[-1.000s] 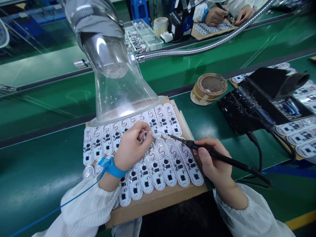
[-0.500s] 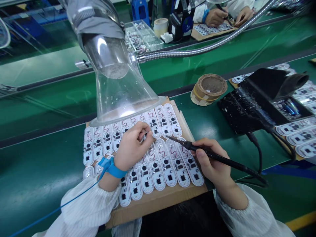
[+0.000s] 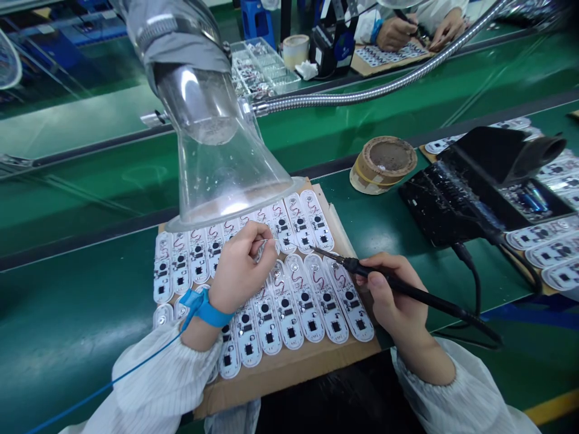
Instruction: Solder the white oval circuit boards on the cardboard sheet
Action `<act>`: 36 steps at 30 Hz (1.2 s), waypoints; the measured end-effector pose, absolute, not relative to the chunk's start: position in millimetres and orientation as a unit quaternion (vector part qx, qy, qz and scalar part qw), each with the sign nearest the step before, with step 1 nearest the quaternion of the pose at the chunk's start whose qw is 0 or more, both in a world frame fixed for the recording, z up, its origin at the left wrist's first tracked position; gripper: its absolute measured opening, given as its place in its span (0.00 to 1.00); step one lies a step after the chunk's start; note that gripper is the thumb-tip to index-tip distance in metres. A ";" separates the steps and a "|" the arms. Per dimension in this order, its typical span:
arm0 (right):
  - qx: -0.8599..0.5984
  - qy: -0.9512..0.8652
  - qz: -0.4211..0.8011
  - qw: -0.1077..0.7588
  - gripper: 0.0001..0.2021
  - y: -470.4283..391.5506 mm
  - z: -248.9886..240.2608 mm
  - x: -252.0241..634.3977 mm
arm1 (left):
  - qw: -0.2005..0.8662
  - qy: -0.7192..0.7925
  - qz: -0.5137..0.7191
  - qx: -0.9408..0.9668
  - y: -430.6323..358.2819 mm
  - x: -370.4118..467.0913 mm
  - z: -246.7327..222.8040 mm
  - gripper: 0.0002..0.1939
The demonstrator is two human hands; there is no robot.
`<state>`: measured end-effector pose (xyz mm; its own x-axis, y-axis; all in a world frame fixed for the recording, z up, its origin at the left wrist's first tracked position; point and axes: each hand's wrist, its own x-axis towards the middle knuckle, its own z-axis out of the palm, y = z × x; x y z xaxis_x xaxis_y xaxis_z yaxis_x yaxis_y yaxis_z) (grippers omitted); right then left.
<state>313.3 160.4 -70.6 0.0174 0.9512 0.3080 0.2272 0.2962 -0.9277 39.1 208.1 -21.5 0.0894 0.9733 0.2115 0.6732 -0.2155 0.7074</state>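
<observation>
My left hand (image 3: pixel 244 265), with a blue wrist strap (image 3: pixel 210 308) on it, pinches a thin silvery solder wire (image 3: pixel 272 240) over the boards. In my right hand (image 3: pixel 400 298) is a black soldering iron (image 3: pixel 350 265), gripped like a pen, its tip pointing left near the lower ends of the back-row boards. Long rounded white circuit boards (image 3: pixel 311 324) with dark chips and red wires lie in two rows on a cardboard sheet (image 3: pixel 289 377). My left hand and forearm hide some of them.
A clear fume hood (image 3: pixel 226 175) hangs over the back row on a flexible metal arm (image 3: pixel 353 97). To the right are a round tub (image 3: pixel 384 166), a black soldering iron stand (image 3: pixel 479 187) and more boards (image 3: pixel 561 241). Across the bench, another person's hands (image 3: pixel 398 33) work.
My right hand has drawn the soldering iron slightly to the right, and its tip has shifted right along the back row. A little more wire shows beyond my left fingertips.
</observation>
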 end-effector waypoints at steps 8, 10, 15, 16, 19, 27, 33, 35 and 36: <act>-0.487 -0.640 0.339 0.489 0.09 165.2 -58.2 300.9 | 0.192 0.602 0.362 0.686 209.2 39.4 -20.2 0.04; -0.473 -0.654 0.340 0.483 0.09 167.8 -56.0 299.0 | 0.192 0.603 0.359 0.686 209.7 39.4 -20.4 0.04; -0.458 -0.674 0.348 0.464 0.09 170.5 -58.0 301.1 | 0.192 0.603 0.355 0.689 210.3 39.0 -20.9 0.04; -0.457 -0.676 0.347 0.463 0.09 170.4 -58.9 301.7 | 0.190 0.602 0.354 0.690 210.3 39.0 -20.8 0.04; -0.458 -0.678 0.346 0.459 0.10 170.1 -60.6 302.5 | 0.193 0.601 0.348 0.693 210.7 39.3 -20.8 0.04; -0.456 -0.676 0.339 0.470 0.10 170.0 -58.1 301.4 | 0.194 0.598 0.338 0.700 210.2 39.5 -22.4 0.03; -0.451 -0.690 0.357 0.439 0.10 169.8 -61.8 303.0 | 0.188 0.595 0.335 0.706 209.8 39.3 -21.6 0.03; -0.452 -0.689 0.359 0.438 0.10 169.8 -62.7 303.5 | 0.188 0.594 0.332 0.708 209.9 39.3 -22.0 0.03; -0.451 -0.687 0.360 0.441 0.11 169.8 -62.9 303.7 | 0.187 0.593 0.332 0.709 209.9 39.3 -22.2 0.03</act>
